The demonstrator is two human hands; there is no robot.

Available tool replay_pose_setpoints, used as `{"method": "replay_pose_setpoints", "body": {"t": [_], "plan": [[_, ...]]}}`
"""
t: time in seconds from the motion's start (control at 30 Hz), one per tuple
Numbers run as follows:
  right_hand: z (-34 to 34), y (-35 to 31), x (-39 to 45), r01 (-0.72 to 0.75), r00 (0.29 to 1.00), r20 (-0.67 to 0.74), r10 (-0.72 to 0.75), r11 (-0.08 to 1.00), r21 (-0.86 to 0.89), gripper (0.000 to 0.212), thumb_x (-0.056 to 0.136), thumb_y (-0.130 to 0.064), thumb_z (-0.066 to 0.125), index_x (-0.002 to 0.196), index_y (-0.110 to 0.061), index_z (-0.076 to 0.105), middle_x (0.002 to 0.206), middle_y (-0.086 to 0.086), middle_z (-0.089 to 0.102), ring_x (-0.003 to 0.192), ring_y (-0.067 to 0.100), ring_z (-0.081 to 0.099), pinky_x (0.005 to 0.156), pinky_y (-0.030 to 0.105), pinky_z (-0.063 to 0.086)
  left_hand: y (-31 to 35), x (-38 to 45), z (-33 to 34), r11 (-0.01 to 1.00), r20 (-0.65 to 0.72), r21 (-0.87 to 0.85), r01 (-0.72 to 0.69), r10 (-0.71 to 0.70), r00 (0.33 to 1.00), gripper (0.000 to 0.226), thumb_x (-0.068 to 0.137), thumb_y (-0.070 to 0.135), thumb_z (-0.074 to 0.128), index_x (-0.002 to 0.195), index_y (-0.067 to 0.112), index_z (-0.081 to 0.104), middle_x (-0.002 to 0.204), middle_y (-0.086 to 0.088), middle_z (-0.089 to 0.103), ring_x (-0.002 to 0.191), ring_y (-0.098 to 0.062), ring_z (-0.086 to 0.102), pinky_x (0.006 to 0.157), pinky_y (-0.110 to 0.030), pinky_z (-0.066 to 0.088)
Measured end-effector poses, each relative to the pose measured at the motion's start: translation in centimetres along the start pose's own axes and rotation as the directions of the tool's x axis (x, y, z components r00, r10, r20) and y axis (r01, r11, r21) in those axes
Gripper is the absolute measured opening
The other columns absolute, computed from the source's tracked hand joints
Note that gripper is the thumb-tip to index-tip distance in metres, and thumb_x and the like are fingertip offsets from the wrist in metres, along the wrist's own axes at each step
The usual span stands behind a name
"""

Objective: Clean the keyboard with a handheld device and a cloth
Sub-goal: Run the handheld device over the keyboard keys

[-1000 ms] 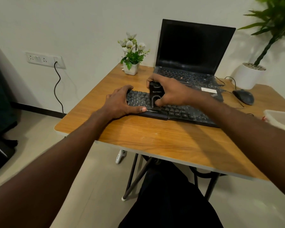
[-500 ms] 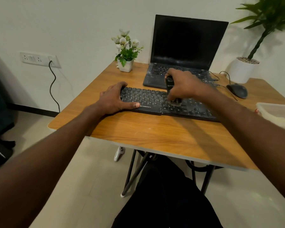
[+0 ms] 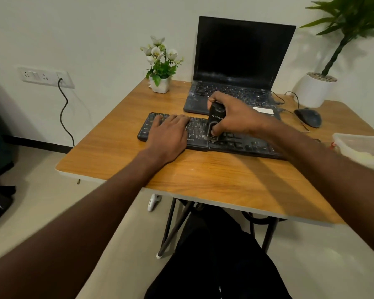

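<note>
- Right hand (image 3: 235,117) wraps its fingers around the black device (image 3: 216,121), standing it upright with its lower end down on the keys, about the middle of the keyboard (image 3: 235,145).
- Left hand (image 3: 168,134) lies flat, fingers straight, across the left end of the keyboard — pinning it, holding nothing.
- The keyboard lies on the table (image 3: 203,178), just in front of the laptop (image 3: 242,67), running from the left hand off under the right forearm.
- Pale specks and dust show on the keys beside the device and along the right half, so by my read the device pass is mid-way at best.
- The keys under the left hand are hidden; can't tell if they are clean.
- No cloth in play: neither hand holds one. There's a pale tub (image 3: 363,147) at the right edge with something soft inside, too blurred to call.
- So, my judgement: early to middle of the job. Left to do — finish the device pass across the right half and under the left hand, then the whole cloth wipe.
- Mouse (image 3: 308,117) and flower pot (image 3: 160,84) sit well apart from the action.
</note>
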State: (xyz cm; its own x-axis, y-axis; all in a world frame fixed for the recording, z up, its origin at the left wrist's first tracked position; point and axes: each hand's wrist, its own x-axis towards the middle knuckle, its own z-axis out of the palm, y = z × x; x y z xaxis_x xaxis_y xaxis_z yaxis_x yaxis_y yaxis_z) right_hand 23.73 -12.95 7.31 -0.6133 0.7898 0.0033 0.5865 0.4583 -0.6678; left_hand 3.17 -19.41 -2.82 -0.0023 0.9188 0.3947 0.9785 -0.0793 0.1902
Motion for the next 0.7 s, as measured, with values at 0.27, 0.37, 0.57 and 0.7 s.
{"method": "replay_pose_setpoints", "body": {"t": [0.27, 0.37, 0.57, 0.7], "plan": [[0.1, 0.5, 0.0, 0.046, 0.994, -0.103, -0.037, 0.995, 0.087, 0.069, 0.073, 0.001, 0.083, 0.123, -0.031, 0.047, 0.118, 0.004, 0.056, 0.099, 0.022, 0.066, 0.063, 0.027, 0.060, 0.0, 0.1, 0.1, 1.000, -0.009, -0.020, 0.022, -0.022, 1.000, 0.047, 0.111, 0.029, 0.037, 0.155, 0.021, 0.048, 0.160, 0.000, 0.053, 0.152, -0.017, 0.041, 0.129, -0.057, 0.014], [-0.5, 1.5, -0.7, 0.087, 0.985, -0.156, -0.078, 0.995, 0.053, 0.068, 0.074, -0.001, 0.084, 0.124, -0.032, 0.049, 0.125, 0.004, 0.055, 0.097, 0.020, 0.066, 0.059, 0.023, 0.060, 0.0, 0.1, 0.1, 0.999, -0.009, -0.035, 0.027, -0.028, 1.000, 0.047, 0.110, 0.029, 0.037, 0.155, 0.021, 0.049, 0.160, 0.000, 0.053, 0.152, -0.017, 0.040, 0.130, -0.057, 0.013], [-0.6, 2.6, -0.5, 0.133, 0.964, -0.219, -0.148, 0.988, -0.082, 0.072, 0.079, -0.006, 0.082, 0.134, -0.038, 0.048, 0.134, 0.005, 0.051, 0.103, 0.022, 0.063, 0.063, 0.029, 0.063, 0.0, 0.1, 0.1, 0.999, -0.006, -0.044, 0.024, -0.025, 1.000, 0.046, 0.110, 0.028, 0.037, 0.155, 0.020, 0.050, 0.159, -0.001, 0.054, 0.152, -0.018, 0.041, 0.130, -0.058, 0.013], [0.0, 2.6, -0.6, 0.140, 0.970, -0.202, -0.135, 0.990, 0.008, 0.073, 0.080, -0.002, 0.079, 0.135, -0.040, 0.048, 0.137, 0.005, 0.048, 0.105, 0.022, 0.062, 0.070, 0.037, 0.065, -0.2, 0.2, 0.1, 0.998, -0.005, -0.053, 0.019, -0.020, 1.000, 0.046, 0.111, 0.028, 0.038, 0.155, 0.020, 0.050, 0.159, -0.001, 0.054, 0.151, -0.018, 0.042, 0.130, -0.057, 0.013]]}}
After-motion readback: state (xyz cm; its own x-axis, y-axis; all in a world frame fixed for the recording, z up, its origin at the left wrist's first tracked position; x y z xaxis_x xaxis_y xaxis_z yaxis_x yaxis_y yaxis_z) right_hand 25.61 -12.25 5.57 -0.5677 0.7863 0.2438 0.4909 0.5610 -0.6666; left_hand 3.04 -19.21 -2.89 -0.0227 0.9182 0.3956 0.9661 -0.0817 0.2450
